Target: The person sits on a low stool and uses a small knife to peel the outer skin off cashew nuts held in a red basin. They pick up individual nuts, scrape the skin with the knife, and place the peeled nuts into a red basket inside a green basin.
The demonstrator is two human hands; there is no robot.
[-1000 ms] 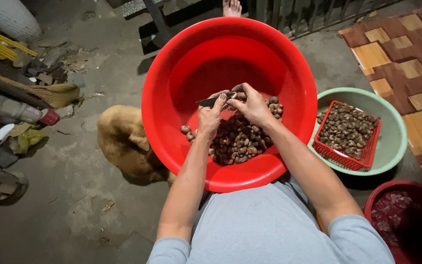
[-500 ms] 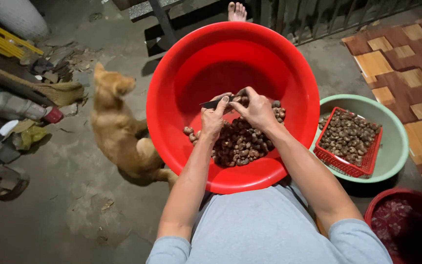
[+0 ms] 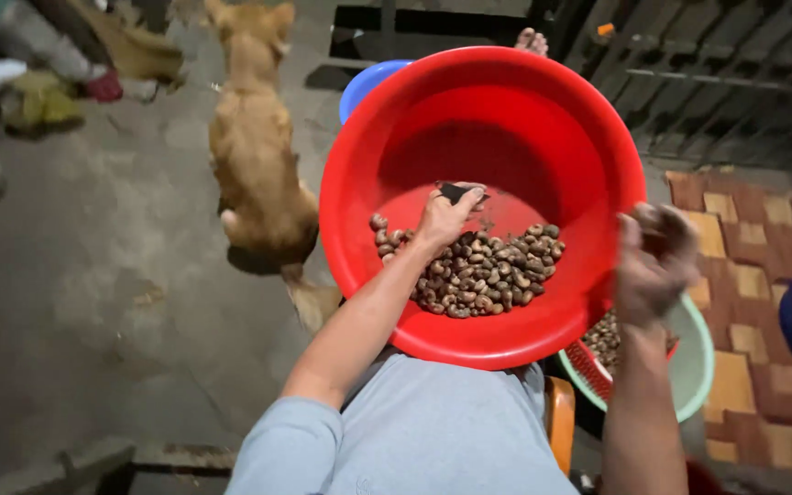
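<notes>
A big red plastic basin [image 3: 387, 137] rests on my lap, tilted toward me, with a pile of brown nuts [image 3: 488, 270] in its bottom. My left hand [image 3: 446, 215] is inside the basin above the pile, its fingers closed on a small dark blade [image 3: 460, 192]. My right hand [image 3: 653, 266] is blurred, raised beside the basin's right rim, above a small red basket of nuts [image 3: 602, 344] that sits in a pale green bowl [image 3: 698, 367]. Whether the right hand holds anything cannot be seen.
A tan dog [image 3: 258, 165] walks away on the concrete floor to the left. A blue basin [image 3: 364, 82] peeks from behind the red one, next to another person's bare foot [image 3: 531, 39]. Patterned tiles [image 3: 744, 238] lie on the right, clutter [image 3: 43, 92] at the top left.
My right hand left the basin and swung out to the right over the green bowl. The dog stood up and moved away toward the top. The camera view shifted left.
</notes>
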